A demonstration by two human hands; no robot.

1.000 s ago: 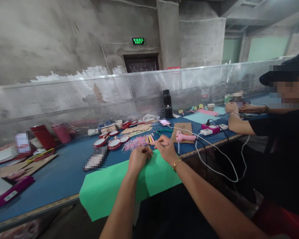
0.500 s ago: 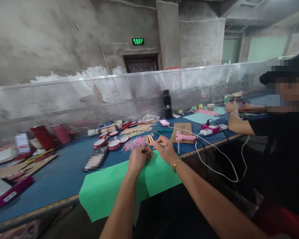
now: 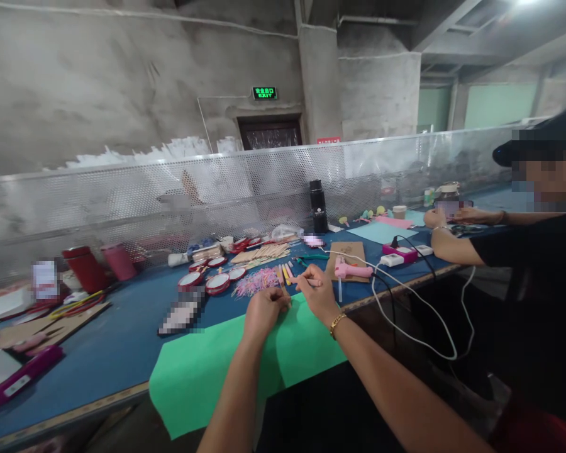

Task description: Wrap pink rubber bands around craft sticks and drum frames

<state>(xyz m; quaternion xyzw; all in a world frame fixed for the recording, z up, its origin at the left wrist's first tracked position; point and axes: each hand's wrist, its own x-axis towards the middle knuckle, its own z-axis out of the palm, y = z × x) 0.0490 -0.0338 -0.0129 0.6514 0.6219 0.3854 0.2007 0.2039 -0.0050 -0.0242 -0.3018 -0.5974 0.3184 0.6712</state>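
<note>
My right hand (image 3: 321, 294) is closed round a pink marker-like pen (image 3: 302, 281), its tip pointing left. Close beside it, my left hand (image 3: 265, 311) pinches a thin, flat brown stick (image 3: 283, 288) standing tilted between the two hands. The pen's tip is near the stick; whether they touch I cannot tell. Both hands are over a bright green sheet (image 3: 202, 371) that hangs over the table's front edge. Just beyond the hands are several coloured markers (image 3: 288, 269) and a pile of pink and purple strips (image 3: 256, 282).
Small red-rimmed drums (image 3: 217, 284) and wooden sticks (image 3: 264, 253) lie behind left. A pink glue gun (image 3: 353, 270) rests on cardboard (image 3: 346, 250) to the right, with a white cable (image 3: 415, 343) looping off the edge. A black bottle (image 3: 317, 207) stands behind. A co-worker (image 3: 538, 264) sits at right.
The camera has tilted up slightly, so the scene sits lower in view. Both hands keep nearly the same pose, with the pen still by the stick.
</note>
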